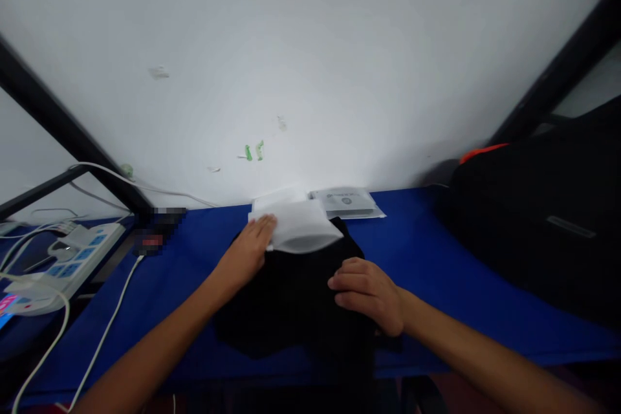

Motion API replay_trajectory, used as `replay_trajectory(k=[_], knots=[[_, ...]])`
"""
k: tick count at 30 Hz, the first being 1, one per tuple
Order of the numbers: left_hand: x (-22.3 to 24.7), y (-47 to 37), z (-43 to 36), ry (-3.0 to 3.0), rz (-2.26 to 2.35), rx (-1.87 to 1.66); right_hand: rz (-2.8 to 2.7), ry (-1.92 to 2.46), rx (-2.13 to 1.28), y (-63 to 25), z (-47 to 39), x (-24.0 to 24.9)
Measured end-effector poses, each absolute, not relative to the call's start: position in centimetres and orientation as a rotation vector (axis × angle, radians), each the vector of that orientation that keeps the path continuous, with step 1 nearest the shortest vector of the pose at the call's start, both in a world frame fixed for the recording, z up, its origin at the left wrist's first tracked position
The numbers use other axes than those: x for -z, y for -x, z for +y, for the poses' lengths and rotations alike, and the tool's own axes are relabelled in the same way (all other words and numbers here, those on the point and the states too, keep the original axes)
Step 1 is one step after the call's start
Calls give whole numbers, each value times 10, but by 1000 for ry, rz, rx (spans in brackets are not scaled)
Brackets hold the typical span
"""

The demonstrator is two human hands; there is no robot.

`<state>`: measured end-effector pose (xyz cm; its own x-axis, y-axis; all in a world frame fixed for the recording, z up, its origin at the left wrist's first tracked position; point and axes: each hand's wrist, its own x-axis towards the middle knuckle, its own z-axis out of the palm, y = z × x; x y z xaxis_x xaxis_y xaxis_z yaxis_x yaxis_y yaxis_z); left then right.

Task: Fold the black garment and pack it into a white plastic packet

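Note:
A white translucent bag (303, 226) lies with its mouth toward me, over the far part of a black cloth (295, 297) on the blue table. My left hand (252, 246) is at the bag's left edge, its fingers closed on that edge. Over the right side of the cloth rests my right hand (369, 291), fingers bent and close together; whether they pinch any fabric is hidden. Behind the bag, another white bag (276, 197) and a clear packet with a grey printed front (347, 202) lie against the wall.
On the blue table (417, 259), a large black bag (543, 220) stands at the right. White power strips (72, 265) with cables are at the left, near a dark blurred item (160, 229). A white cable (104, 336) crosses the table's left side. Black metal bars flank the table.

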<state>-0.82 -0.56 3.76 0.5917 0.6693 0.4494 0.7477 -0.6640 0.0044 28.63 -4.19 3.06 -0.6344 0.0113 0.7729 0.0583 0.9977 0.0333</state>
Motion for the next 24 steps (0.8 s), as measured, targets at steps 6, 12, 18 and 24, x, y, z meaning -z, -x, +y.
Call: replay_trajectory(k=[6,12,18,24], knots=[[-28,20,79,2694,-1329,469,-2382,218,-10,-276,-32,-27],[-28,-3,65,2766,-1259,388,-2526,584,90,-281,-24,-14],[-28,-28,47,2792,-1275,247,-2593,575,114,-280,-21,-12],[-17,-22,63,2818,-1422,134,-2634,598,83,-285,-22,-10]])
